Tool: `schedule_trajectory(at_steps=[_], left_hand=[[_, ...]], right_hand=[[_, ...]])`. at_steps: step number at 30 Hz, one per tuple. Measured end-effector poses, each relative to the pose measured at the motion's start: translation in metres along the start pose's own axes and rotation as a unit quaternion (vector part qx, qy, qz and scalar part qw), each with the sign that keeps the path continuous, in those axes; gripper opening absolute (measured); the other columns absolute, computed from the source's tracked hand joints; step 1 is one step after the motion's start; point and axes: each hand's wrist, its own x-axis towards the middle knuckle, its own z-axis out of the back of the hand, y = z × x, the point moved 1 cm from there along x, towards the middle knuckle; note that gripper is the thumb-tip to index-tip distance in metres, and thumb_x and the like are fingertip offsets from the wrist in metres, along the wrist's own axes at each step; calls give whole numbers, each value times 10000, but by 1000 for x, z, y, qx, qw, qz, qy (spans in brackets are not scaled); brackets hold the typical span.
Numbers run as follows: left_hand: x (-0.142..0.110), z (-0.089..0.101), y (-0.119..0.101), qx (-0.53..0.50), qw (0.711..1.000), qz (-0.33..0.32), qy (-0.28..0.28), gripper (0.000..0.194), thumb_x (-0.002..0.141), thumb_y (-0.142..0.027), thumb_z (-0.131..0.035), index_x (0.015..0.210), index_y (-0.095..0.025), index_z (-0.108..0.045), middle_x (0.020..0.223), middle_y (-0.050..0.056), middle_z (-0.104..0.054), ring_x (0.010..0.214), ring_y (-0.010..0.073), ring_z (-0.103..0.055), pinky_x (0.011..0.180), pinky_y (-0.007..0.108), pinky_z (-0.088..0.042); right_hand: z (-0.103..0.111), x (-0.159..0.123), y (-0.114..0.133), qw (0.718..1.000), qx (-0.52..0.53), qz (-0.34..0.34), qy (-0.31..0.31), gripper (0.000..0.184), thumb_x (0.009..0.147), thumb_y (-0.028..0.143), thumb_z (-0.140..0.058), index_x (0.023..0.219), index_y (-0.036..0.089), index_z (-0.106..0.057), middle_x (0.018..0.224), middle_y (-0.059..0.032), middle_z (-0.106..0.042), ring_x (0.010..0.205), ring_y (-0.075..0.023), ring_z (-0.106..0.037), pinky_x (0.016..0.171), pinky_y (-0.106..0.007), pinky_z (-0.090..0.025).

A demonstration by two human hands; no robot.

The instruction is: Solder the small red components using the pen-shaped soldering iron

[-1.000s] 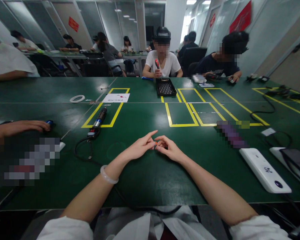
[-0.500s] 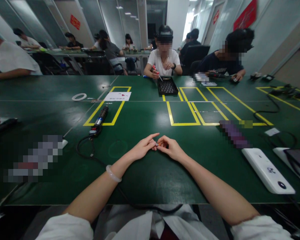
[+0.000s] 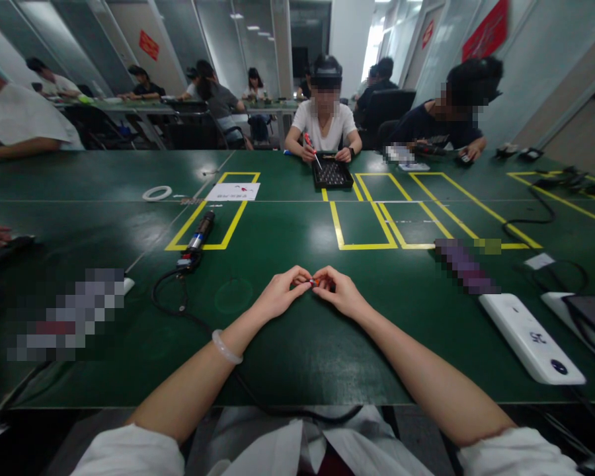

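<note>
Over the green table [image 3: 277, 357], my two hands meet fingertip to fingertip. A small orange piece [image 3: 317, 282] shows between them, with a bit of grey or silver at its left; its kind is too small to make out. My right hand [image 3: 341, 294] pinches it between thumb and fingers. From the other side, my left hand [image 3: 280, 293] has its thumb and index finger closed on the left end of that piece. Fingers hide most of it. A pale bangle [image 3: 227, 348] circles my left wrist.
A corded cylindrical tool [image 3: 199, 235] lies left of my hands, its black cable running toward me. Yellow tape [image 3: 367, 246] marks the table. To the right lie a blurred-out phone [image 3: 465, 266] and a white power bank [image 3: 530, 337]. Opposite, a person works over a black tray [image 3: 333, 184].
My left index finger, stretched out before, has bent in and closed with the thumb on the small piece. My right hand keeps its pinch. The person opposite has lowered a red-handled screwdriver to the tray.
</note>
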Motion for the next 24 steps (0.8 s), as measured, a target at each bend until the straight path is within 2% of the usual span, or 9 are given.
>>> schedule_trajectory(at_steps=[5,10,13,16,20,24], left_hand=[[-2,-2,-1,4,1000,5,23,274,936,-395,-472,1112,-194,-532,842,17,-685,803,155,-649,778,281,-479],[-4,-3,-6,132,991,-36,7,257,906,-391,-525,1109,-236,-561,919,14,-671,870,170,-640,784,272,-458],[-5,-3,-4,186,982,-42,-2,221,923,-384,-497,1073,-244,-580,923,15,-673,866,174,-640,767,269,-454],[-5,-2,-1,178,984,-29,-2,217,921,-385,-507,1066,-243,-583,961,15,-687,898,179,-650,776,265,-461],[-3,1,-1,155,988,-18,12,233,918,-395,-513,1061,-230,-595,974,18,-702,912,179,-658,796,267,-467],[0,12,-3,157,987,-25,23,259,931,-409,-478,1041,-223,-621,984,23,-706,903,176,-655,796,266,-464]], right_hand=[[1,0,-3,1000,18,-1,-6,161,876,332,-593,934,183,-596,802,-8,-628,702,-129,-568,654,-250,-455],[1,1,-7,995,95,-38,9,253,868,416,-605,887,164,-592,766,-12,-636,679,-131,-588,652,-262,-482],[-1,2,-7,991,121,-46,22,273,860,430,-613,912,163,-592,771,-14,-638,674,-127,-592,651,-260,-487],[-1,1,-5,992,117,-39,18,280,833,407,-653,975,179,-574,811,-11,-637,668,-120,-580,630,-246,-471],[-1,0,-6,996,87,-30,16,247,833,383,-653,946,179,-572,821,-13,-632,673,-119,-565,628,-244,-455],[0,0,-7,996,83,-42,19,241,856,391,-624,953,175,-576,829,-17,-632,702,-126,-575,639,-246,-452]])
